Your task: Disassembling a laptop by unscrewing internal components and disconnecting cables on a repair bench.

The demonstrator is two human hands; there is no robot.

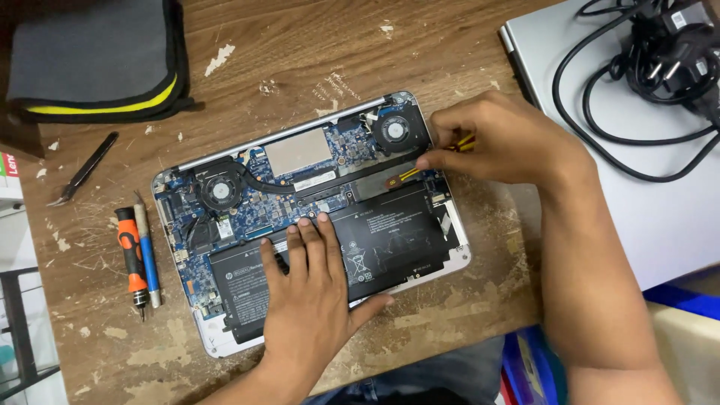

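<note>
Laptop chassis (442,225), bottom cover off, lies at the centre of the wooden tabletop (300,60). Left hand (315,292) rests flat on the black battery (390,240), fingers (304,240) extended and spread toward 12 o'clock, gripping nothing. Right hand (502,139) sits at 2 o'clock from the battery, beside the right fan (394,129); its fingers pinch shut on a yellow-and-black tool (465,142). Two screwdrivers (139,255) lie at 9 o'clock from the chassis, well apart.
</note>
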